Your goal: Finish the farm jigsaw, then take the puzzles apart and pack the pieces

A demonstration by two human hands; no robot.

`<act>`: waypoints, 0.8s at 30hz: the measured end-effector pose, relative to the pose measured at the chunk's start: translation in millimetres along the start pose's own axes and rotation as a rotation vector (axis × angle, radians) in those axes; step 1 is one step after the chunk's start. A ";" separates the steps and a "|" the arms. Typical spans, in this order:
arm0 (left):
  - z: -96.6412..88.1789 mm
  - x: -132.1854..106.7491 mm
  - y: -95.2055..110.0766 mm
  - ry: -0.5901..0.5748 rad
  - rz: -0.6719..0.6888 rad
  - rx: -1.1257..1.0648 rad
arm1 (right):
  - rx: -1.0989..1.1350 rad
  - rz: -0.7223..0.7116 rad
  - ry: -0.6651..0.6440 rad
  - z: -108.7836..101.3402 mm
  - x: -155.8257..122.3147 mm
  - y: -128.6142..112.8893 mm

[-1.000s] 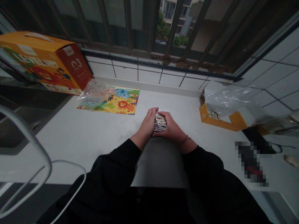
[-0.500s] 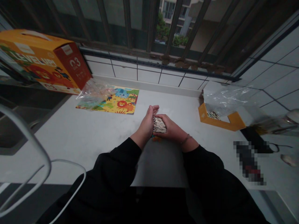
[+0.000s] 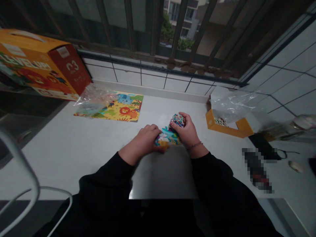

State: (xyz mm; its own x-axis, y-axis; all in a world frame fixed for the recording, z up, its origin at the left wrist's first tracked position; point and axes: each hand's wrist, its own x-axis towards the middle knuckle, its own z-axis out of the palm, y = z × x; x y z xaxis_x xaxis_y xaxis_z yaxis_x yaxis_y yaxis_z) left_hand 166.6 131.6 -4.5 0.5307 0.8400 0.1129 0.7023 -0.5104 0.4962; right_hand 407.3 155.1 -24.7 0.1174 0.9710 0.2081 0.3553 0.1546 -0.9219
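In my right hand (image 3: 189,131) is a thick stack of puzzle pieces (image 3: 178,120), clasped between thumb and fingers, with colourful printed edges showing. Below and left of it lie more brightly printed puzzle pieces (image 3: 170,134) at the middle of the counter. My left hand (image 3: 148,138) is curled around their left end, thumb towards me and fingers on the far side. The palm hides part of these pieces, and whether they are joined together I cannot tell.
A yellow picture sheet (image 3: 125,112) lies at the back left, partly under clear plastic wrap (image 3: 95,97). Behind it stands an orange carton (image 3: 59,72). An open yellow box (image 3: 228,131) with pieces inside is at right. A white cable (image 3: 32,168) loops at left.
My hands have moved apart from around the stack. The right hand has carried it up and right and turned it; the left hand has come down to the pieces on the counter.
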 end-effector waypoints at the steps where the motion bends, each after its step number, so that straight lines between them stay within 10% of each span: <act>1: 0.4 -1.1 -2.5 -0.023 0.000 0.008 | 0.027 0.008 -0.005 0.9 0.5 1.9; 18: -12.7 1.2 -12.7 0.145 -0.074 -0.322 | 0.068 0.008 -0.136 2.4 -2.3 7.2; 24: -17.6 -5.2 -11.0 -0.027 0.087 -0.299 | 0.139 0.035 -0.142 4.2 -1.8 6.1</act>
State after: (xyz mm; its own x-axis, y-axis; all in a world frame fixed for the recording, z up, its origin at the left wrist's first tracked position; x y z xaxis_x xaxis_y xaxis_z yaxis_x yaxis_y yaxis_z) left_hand 147.8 136.1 4.6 0.5981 0.7881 0.1456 0.4848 -0.5004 0.7173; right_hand 405.4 155.1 -32.1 -0.0080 0.9907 0.1357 0.2209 0.1341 -0.9660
